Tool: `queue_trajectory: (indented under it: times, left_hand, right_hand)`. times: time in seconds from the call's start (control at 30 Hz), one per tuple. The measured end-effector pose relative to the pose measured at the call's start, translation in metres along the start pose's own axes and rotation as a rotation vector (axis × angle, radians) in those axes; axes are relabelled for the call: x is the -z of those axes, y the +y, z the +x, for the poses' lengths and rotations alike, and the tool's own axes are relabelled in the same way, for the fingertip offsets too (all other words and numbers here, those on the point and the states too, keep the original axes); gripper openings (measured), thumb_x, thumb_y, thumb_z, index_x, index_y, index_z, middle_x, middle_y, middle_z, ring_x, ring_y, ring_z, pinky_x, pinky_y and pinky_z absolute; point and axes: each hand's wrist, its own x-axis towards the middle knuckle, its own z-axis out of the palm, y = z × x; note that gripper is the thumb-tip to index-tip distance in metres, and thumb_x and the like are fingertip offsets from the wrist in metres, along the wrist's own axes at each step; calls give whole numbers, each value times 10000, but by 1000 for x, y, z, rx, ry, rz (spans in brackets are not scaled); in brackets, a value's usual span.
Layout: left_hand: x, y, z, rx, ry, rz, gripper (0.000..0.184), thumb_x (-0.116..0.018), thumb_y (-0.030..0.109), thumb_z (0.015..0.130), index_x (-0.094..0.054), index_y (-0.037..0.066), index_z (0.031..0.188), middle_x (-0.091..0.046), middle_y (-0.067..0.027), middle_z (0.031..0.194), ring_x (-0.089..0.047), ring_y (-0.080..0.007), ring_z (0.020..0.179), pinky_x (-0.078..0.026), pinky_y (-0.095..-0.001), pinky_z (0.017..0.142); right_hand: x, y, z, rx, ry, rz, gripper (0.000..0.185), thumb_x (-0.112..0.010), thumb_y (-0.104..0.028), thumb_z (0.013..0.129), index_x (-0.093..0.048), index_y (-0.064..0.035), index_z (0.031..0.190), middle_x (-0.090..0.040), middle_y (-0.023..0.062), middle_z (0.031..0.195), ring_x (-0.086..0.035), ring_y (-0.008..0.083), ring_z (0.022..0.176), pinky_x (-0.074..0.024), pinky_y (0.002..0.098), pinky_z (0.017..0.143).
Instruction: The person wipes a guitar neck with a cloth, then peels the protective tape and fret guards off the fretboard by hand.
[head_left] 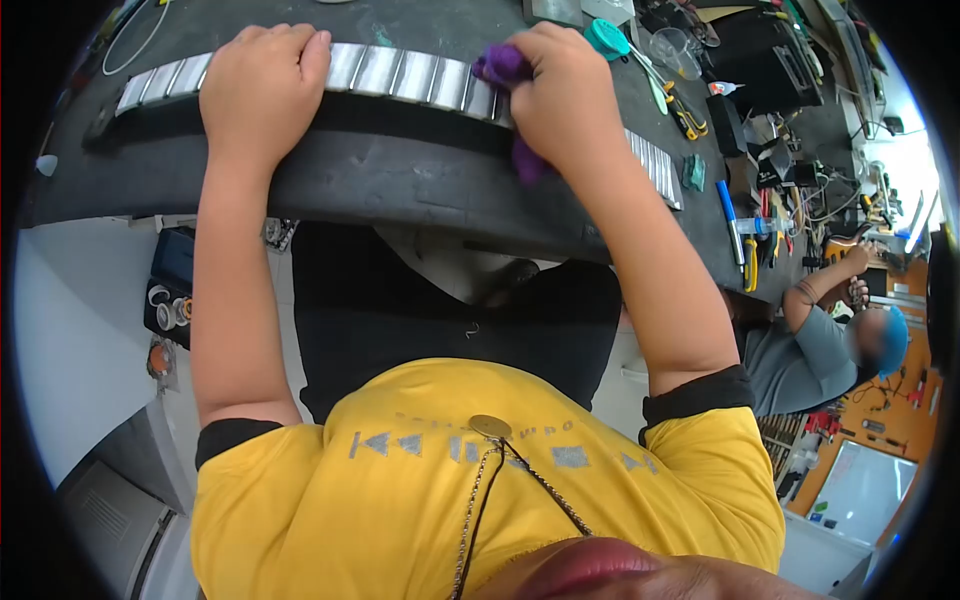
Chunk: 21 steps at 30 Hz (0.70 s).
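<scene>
A long dark bar with a row of shiny silver segments (395, 74) lies across the black work table in front of me. My left hand (262, 90) is closed over the bar toward its left end, fingers curled over the far side. A bunched purple cloth (503, 66) is gripped in my right hand (562, 90), pressed on the silver segments right of the middle. Part of the cloth hangs below that hand, against the near side of the bar. Beyond my right wrist the bar continues to its right end. Both hands' fingertips are mostly hidden.
On the table (400, 185) at right are a teal tape measure (606, 38), yellow-black pliers (686, 112), a blue marker (727, 208), a small green piece (694, 172) and cluttered tools. A co-worker in a grey shirt (800, 362) works at far right. A white cable (140, 48) lies at upper left.
</scene>
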Motion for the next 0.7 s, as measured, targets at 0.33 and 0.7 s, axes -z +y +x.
queue_trajectory:
  times: [0.33, 0.7]
  left_hand:
    - [-1, -3, 4, -13, 44, -15, 259, -677, 272, 1053, -809, 78, 945, -776, -91, 911, -725, -362, 941, -565, -517, 831]
    - [-1, -4, 6, -35, 57, -3, 245, -687, 249, 1041, -801, 61, 934, -769, -96, 900, -711, -364, 901, -557, -519, 814]
  right_hand:
    - [4, -2, -3, -8, 22, 63, 322, -708, 137, 683, -763, -30, 952, -719, 149, 947, -671, 420, 957, -575, 493, 847]
    - [2, -44, -10, -25, 18, 86, 222, -748, 50, 742, -787, -31, 945, -741, 150, 985, -679, 399, 954, -585, 501, 877]
